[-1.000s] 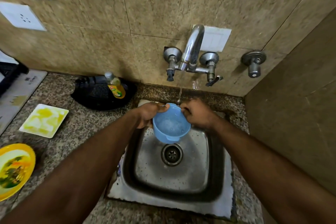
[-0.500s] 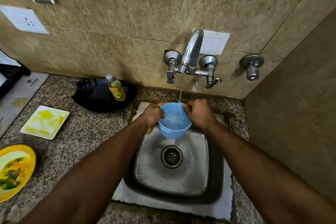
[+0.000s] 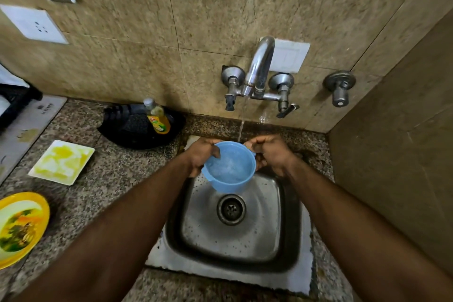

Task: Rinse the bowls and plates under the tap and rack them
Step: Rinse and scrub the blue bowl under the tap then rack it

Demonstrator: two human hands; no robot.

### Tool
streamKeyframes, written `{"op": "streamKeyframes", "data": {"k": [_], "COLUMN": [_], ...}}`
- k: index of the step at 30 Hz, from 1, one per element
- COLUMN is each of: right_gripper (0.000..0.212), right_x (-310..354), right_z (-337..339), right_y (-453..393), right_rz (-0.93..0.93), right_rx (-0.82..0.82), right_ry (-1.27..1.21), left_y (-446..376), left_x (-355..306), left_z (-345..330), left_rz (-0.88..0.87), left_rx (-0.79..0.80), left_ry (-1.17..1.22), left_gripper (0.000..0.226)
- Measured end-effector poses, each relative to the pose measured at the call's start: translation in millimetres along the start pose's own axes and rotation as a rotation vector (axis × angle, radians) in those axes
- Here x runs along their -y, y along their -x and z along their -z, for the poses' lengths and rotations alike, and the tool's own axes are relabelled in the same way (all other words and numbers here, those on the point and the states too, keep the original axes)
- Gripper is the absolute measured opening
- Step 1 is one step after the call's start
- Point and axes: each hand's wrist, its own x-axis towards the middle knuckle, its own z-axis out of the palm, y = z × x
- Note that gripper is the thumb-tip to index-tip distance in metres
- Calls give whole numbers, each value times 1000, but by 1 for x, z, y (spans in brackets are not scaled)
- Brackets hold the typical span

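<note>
Over the steel sink [image 3: 289, 206], under the running tap [image 3: 258, 68], the blue bowl [image 3: 229, 167] tilts toward the camera, its rim gripped on either side by the left hand [image 3: 199, 154] and the right hand [image 3: 272, 154], water pooling inside.

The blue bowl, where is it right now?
In the head view, the blue bowl is held over the sink, between the left hand and right hand, under the tap.
</note>
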Motion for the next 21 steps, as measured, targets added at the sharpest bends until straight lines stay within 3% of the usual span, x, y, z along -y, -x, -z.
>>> {"op": "streamKeyframes", "data": {"k": [2, 5, 9, 13, 15, 19, 21], "right_gripper": [17, 6, 31, 15, 23, 17, 13], "right_x": [3, 6, 8, 6, 2, 5, 9], "right_z": [2, -7, -23, -19, -19, -29, -33], "right_y": [3, 2, -8, -8, -9, -16, -18], "right_rz": [-24, -14, 24, 107, 93, 173, 180], "right_rx": [40, -71, -282, -104, -37, -216, -289], "right_ry": [-30, -115, -131, 3, 30, 44, 39], "left_y": [0, -1, -1, -10, -15, -13, -10], "left_x": [0, -4, -13, -16, -18, -22, -21], "left_z": [0, -5, -12, 1, 8, 8, 3], "left_rz": [2, -14, -31, -23, -5, 72, 70], "left_rx": [11, 24, 8, -54, -79, -107, -120], "left_ry": [-30, -33, -19, 68, 90, 266, 364], "left_gripper": [38, 43, 39, 37, 34, 43, 36]}}
